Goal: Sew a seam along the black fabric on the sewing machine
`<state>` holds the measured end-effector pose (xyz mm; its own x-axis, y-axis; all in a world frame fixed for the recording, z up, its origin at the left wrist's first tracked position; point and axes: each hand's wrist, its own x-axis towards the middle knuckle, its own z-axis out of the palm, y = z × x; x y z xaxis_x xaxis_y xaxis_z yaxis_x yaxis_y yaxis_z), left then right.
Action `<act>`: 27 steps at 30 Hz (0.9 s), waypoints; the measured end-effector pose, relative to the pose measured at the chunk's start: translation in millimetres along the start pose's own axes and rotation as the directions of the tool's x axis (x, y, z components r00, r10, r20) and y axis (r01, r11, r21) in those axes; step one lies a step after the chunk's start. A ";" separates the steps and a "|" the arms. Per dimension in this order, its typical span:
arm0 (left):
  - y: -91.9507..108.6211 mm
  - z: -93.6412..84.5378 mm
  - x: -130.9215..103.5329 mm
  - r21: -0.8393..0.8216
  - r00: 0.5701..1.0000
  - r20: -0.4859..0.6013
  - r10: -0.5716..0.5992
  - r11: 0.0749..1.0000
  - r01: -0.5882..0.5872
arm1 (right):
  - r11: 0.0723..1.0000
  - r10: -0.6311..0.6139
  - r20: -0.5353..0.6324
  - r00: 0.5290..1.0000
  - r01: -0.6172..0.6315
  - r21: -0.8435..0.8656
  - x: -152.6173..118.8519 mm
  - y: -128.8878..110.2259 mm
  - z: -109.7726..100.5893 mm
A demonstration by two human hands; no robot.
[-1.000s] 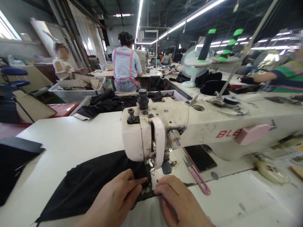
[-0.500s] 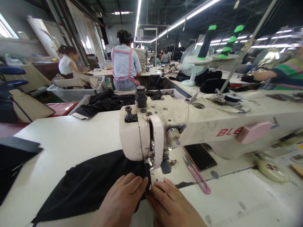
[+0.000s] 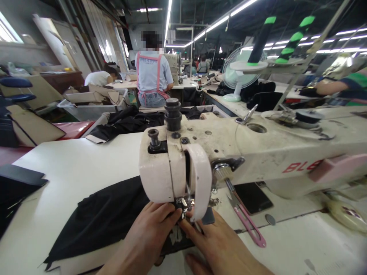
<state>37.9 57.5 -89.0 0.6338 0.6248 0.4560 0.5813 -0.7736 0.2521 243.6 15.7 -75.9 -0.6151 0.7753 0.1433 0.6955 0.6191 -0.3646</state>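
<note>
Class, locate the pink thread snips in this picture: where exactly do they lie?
The pink thread snips lie on the white table, right of the right hand, just in front of the dark phone under the sewing machine arm.

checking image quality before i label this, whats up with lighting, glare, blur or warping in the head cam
Head view: ceiling light strips blow out to white; wide-lens warping bows the sewing machine; the left hand and right hand on the black fabric look sharp; the far right edge smears soft.
</note>
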 end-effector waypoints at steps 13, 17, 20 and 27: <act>-4.0 -6.8 7.4 -0.227 0.983 0.032 -0.183 0.956 0.186 | 0.998 -0.024 -0.057 0.998 0.020 -0.058 -1.2 6.2 7.6; -5.5 -2.1 6.1 -0.207 0.983 0.007 -0.181 0.962 0.178 | 0.997 -0.034 -0.069 0.997 0.029 -0.078 -1.9 8.0 9.4; -7.6 1.5 4.7 -0.177 0.986 -0.036 -0.164 0.972 0.155 | 0.995 -0.040 -0.087 0.995 0.032 -0.095 -1.0 8.7 10.5; -5.4 0.5 7.1 -0.093 0.984 -0.177 0.005 0.995 -0.022 | 0.997 -0.030 -0.079 0.996 0.024 -0.077 -1.3 7.8 11.1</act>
<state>39.5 66.2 -87.5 0.5365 0.5927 0.6008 0.5176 -0.7934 0.3204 245.7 18.2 -89.2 -0.6041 0.7640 0.2265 0.7073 0.6450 -0.2891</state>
